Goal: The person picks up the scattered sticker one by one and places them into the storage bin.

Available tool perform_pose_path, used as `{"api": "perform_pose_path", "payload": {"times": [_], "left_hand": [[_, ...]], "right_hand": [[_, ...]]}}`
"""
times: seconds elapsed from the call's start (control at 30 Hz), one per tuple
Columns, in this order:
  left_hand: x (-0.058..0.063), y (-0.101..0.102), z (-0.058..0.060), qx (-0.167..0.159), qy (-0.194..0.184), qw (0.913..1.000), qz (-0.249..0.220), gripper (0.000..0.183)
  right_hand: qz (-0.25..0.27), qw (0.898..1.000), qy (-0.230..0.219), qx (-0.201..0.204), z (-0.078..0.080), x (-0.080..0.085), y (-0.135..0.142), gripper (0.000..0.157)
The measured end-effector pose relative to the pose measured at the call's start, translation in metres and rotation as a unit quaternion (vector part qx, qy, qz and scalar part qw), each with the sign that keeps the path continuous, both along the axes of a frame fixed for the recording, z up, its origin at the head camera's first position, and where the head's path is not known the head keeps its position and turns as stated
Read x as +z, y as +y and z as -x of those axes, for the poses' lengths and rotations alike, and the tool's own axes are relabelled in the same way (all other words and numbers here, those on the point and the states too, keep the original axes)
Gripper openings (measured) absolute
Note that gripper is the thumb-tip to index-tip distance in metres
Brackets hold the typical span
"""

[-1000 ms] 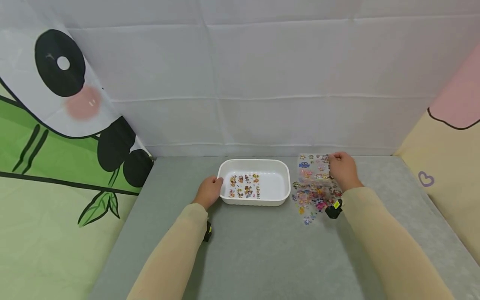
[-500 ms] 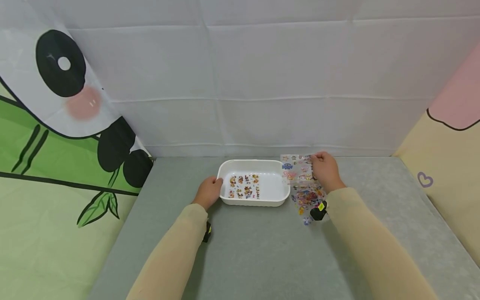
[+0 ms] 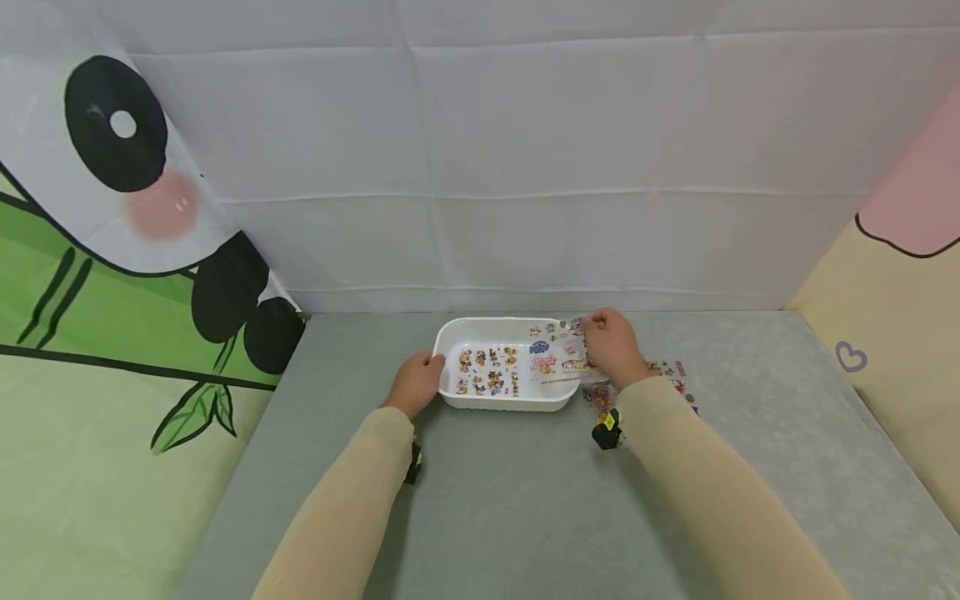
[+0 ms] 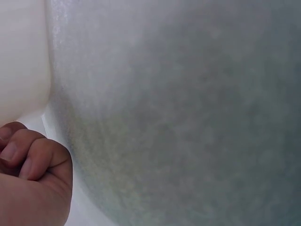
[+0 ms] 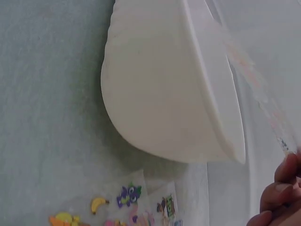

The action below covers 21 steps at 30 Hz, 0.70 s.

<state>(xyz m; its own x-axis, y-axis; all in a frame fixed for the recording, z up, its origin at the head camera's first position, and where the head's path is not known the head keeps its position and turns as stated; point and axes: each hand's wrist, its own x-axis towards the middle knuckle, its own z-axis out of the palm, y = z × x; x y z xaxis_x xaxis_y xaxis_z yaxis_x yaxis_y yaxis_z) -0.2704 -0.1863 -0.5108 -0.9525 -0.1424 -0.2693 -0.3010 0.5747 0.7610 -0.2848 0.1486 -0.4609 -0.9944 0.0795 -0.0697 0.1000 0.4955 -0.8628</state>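
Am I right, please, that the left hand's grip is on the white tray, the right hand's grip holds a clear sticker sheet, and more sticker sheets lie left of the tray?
Not quite: the other sticker sheets lie to the right of the white tray, as the head view shows. The rest stands: the left hand grips the tray, the right hand a clear sticker sheet.

We face creased white sheet; left, green cartoon-printed panel; right, cream-and-pink panel, purple heart. Below us, mottled grey tabletop. Light soft, even.
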Motion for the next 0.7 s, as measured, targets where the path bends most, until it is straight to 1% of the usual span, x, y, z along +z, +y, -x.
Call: {"api": "perform_pose_path", "payload": {"times": [0.2, 0.33, 0.53, 0.7], "left_hand": [[0.003, 0.001, -0.003, -0.003, 0.004, 1.0, -0.002, 0.039], [0.005, 0.002, -0.004, -0.002, 0.003, 1.0, 0.003, 0.038], [0.003, 0.003, -0.002, 0.0, 0.001, 1.0, 0.007, 0.038], [0.0, 0.001, -0.001, -0.005, 0.005, 1.0, 0.007, 0.038]], "right_hand": [[-0.014, 1.0, -0.011, 0.005, 0.001, 0.001, -0.012, 0.033], [-0.032, 0.999, -0.01, 0.013, 0.001, 0.003, -0.017, 0.032], [-0.049, 0.999, -0.019, 0.012, 0.0, 0.007, -0.025, 0.028], [-0.067, 0.997, -0.016, 0.023, 0.001, 0.004, -0.032, 0.026]]}}
